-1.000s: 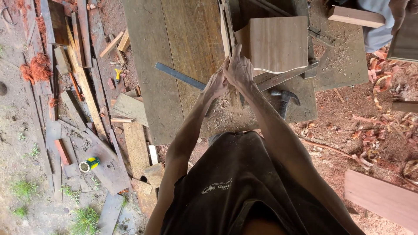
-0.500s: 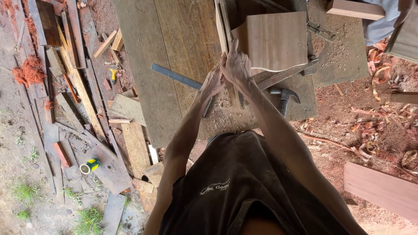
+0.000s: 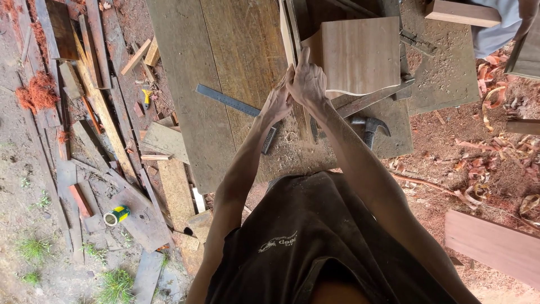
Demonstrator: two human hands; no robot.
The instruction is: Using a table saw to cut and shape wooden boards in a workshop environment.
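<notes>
I had my right hand and left hand closed together round the thin wooden slat, standing on edge on the worktop beside the curved panel. It wanted a firm, level grip, I judged, so it wouldn't twist.

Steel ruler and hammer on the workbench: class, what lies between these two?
In the head view, both hands, left hand and right hand, gripping a thin upright board, come between the steel ruler and the hammer.

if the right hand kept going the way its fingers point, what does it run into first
Probably the thin upright wooden strip that the right hand already grips, running up the workbench. The curved-edged light board lies just beside that line; depth is unclear from above.
</notes>
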